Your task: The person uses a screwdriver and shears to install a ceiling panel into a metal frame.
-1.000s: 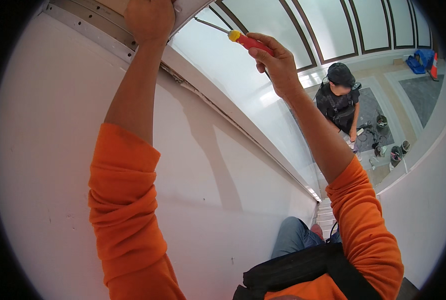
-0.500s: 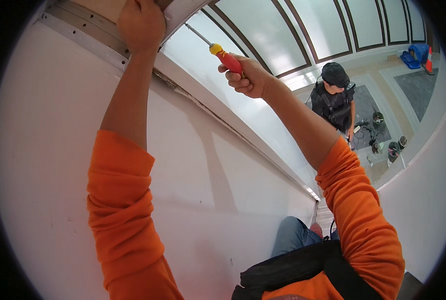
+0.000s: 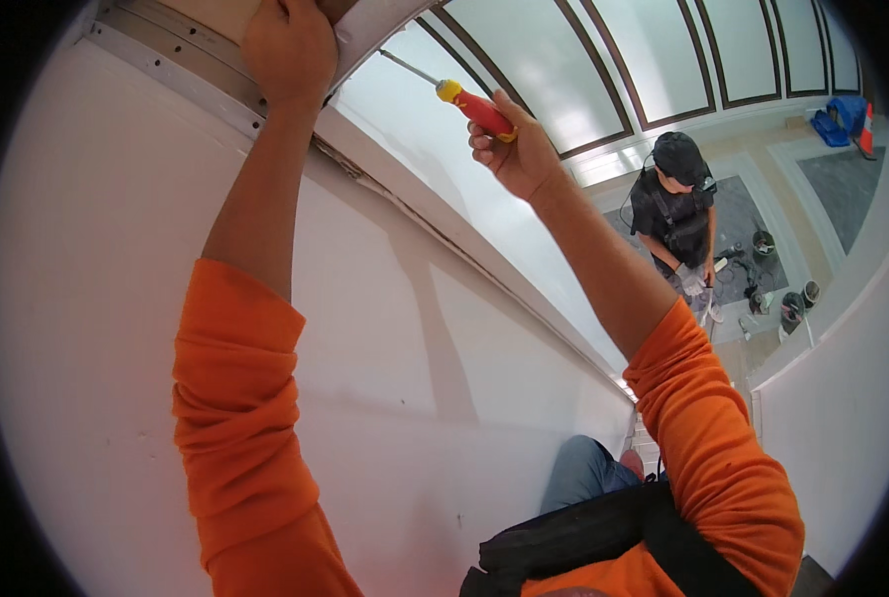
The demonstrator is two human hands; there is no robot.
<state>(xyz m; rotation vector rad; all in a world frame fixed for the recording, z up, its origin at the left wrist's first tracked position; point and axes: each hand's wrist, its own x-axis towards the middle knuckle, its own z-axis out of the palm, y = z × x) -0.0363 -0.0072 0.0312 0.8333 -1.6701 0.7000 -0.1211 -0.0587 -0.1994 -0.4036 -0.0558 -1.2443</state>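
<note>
My right hand is raised and closed around the red and yellow handle of a screwdriver. The thin metal shaft points up and left, its tip a short way from the pale edge of an opening frame. At the top left my left hand is closed against that frame, beside a metal channel with small holes. Its fingertips are hidden, so what it grips cannot be made out. Under both arms runs the white wall, with a rough, broken strip along its upper edge.
Far below on the right, a person in black clothes and a cap stands on a grey mat, with several buckets and tools nearby. Dark-framed pale panels line the back. An orange cone and blue items lie beyond.
My right hand and the screwdriver have shifted slightly right and down, with the fingers a little looser on the handle. The person below now looks down with both hands in front.
</note>
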